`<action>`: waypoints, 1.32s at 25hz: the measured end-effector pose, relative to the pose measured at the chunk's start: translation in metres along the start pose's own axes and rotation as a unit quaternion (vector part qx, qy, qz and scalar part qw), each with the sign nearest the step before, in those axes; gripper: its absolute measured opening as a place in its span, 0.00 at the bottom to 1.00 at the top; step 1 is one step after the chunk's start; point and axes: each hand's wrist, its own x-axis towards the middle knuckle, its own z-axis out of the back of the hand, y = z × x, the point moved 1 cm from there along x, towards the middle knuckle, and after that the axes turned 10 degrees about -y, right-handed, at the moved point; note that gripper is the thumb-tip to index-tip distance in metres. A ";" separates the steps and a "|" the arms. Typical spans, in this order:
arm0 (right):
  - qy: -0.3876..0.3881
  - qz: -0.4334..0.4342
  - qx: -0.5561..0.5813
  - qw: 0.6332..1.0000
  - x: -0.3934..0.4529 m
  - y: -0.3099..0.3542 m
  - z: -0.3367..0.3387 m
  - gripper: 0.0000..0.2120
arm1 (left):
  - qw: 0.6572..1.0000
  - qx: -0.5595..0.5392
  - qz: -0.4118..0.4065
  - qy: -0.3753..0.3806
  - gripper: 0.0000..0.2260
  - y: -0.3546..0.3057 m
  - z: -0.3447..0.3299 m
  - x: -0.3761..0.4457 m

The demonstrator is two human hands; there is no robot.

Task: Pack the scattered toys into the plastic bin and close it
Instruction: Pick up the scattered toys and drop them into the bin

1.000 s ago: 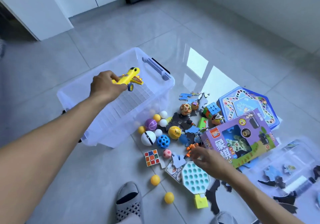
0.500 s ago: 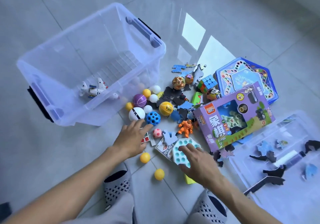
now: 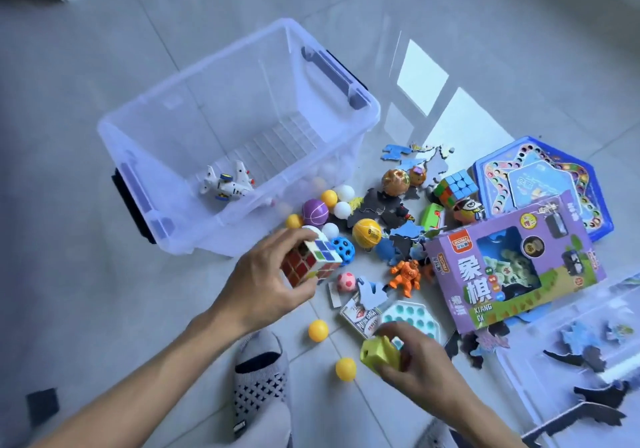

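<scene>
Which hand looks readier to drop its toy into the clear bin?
Probably the left hand: its white cube is right beside the bin, while the right hand is farther away.

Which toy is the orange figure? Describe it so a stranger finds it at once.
Start at the purple boxed chess set on the floor. Just off its left edge stands the orange figure, among dark and blue puzzle pieces. It alone is orange with arms and legs; its neighbours are balls or flat pieces.

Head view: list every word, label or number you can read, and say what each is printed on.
"象棋": large characters on the purple game box.
"XIANG": below them on the same box; the line beneath is cut off.
Orange brand tag at the box's top corner: too small to read.
Card pack: lettering blurred.
Yellow ball: a mark, illegible.
Blue hexagonal board box: print blurred.
</scene>
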 end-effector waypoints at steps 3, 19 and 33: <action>-0.107 -0.014 0.206 0.973 0.056 0.091 0.055 0.12 | 0.984 -0.056 0.038 -0.165 0.22 -0.017 0.071 0.041; 0.112 0.281 -0.253 0.919 0.009 -0.014 -0.084 0.22 | 0.914 0.236 -0.088 0.319 0.20 0.073 -0.086 -0.075; -0.214 0.129 0.158 0.955 0.107 0.117 0.026 0.19 | 0.966 -0.071 0.092 -0.230 0.14 0.009 0.039 0.015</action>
